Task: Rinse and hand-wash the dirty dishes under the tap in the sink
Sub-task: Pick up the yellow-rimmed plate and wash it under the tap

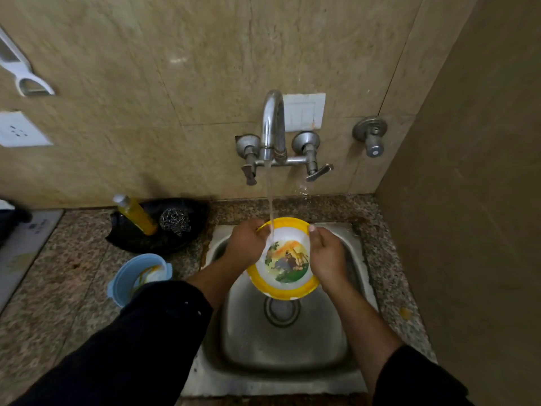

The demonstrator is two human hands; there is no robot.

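A white plate (285,260) with a yellow rim and an animal picture is held tilted over the steel sink (281,341). My left hand (246,244) grips its left rim and my right hand (326,254) grips its right rim. Water runs from the wall tap (272,124) in a thin stream onto the plate's upper part, close to my left fingers. Both forearms reach in from below, in dark sleeves pushed up.
On the granite counter left of the sink lie a black tray (164,227) with a yellow soap bottle (137,213) and a steel scrubber (174,221). A light blue plastic tub (137,278) sits nearer me. A side wall stands close on the right.
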